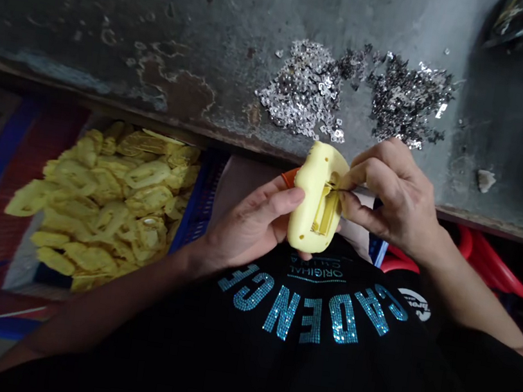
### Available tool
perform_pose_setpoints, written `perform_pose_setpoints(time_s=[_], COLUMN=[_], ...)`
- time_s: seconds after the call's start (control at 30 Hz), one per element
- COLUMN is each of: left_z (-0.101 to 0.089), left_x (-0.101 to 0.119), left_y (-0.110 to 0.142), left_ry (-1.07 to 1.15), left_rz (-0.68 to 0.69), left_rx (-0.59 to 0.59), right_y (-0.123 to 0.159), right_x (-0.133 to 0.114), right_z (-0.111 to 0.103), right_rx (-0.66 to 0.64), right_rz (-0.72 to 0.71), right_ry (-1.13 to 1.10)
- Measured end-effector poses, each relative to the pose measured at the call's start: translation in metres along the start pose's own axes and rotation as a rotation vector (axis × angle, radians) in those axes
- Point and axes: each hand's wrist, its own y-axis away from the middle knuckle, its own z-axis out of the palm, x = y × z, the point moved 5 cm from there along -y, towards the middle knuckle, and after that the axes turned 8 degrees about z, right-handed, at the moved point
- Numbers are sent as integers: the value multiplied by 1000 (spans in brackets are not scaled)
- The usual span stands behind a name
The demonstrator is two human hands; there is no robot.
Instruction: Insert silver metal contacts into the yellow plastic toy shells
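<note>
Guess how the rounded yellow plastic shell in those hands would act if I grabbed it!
The rounded yellow plastic shell would likely feel light, since its slot shows a hollow inside. It's probably stiff, showing no bend in the left hand. It might rock if pushed, given its curved sides.

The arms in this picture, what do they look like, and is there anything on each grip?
The left grip has an orange band around one finger; I can't tell what it's made of. Nothing worn shows on the right grip. Both forearms are bare, and a black sleeve covers the upper right arm.
</note>
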Motion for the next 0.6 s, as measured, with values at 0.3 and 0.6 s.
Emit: perform_pose_setpoints(time_s=[0.3,0.6], left_z=[-6,6], left_x=[-3,7], left_y=[-1,12], left_ry=[-40,-294], left_rz=[9,206], left_rx=[-44,-19], right_y=[-2,0], right_x=[5,-1], right_z=[-7,1], right_rx=[42,-44], right_rz=[188,227], right_ry=[-266,-385])
